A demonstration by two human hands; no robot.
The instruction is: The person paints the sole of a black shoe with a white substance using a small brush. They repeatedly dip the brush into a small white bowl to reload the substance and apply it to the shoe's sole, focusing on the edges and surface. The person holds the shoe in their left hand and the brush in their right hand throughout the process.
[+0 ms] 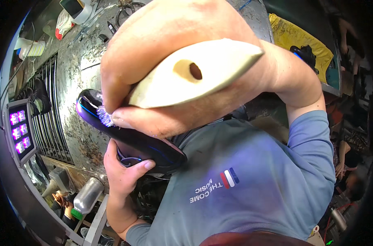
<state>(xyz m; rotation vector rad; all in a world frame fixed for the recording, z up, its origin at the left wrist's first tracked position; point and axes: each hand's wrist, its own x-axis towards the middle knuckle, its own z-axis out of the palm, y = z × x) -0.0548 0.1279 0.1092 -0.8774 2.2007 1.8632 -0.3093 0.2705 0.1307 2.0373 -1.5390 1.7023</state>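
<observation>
My left hand [125, 170] grips a glossy black shoe [143, 143], thumb on top near its opening and the other fingers hidden beneath. The shoe lies tilted in front of my shirt, one end pointing up and left. My right hand [182, 30], large and close to the camera, is closed around a brush [194, 71] with a cream, pointed handle that has a hole in it. Between thumb and fingertips its short whitish bristles [104, 116] stick out and meet the shoe's upper near the far end.
A stained metal workbench [77, 78] carries a slotted grate [51, 119] with another dark shoe [41, 96]. Purple lamps glow in a panel [20, 131] at left. Below it is a silvery bottle with a green cap [89, 197]. A yellow cloth [293, 37] lies at upper right; people are beyond.
</observation>
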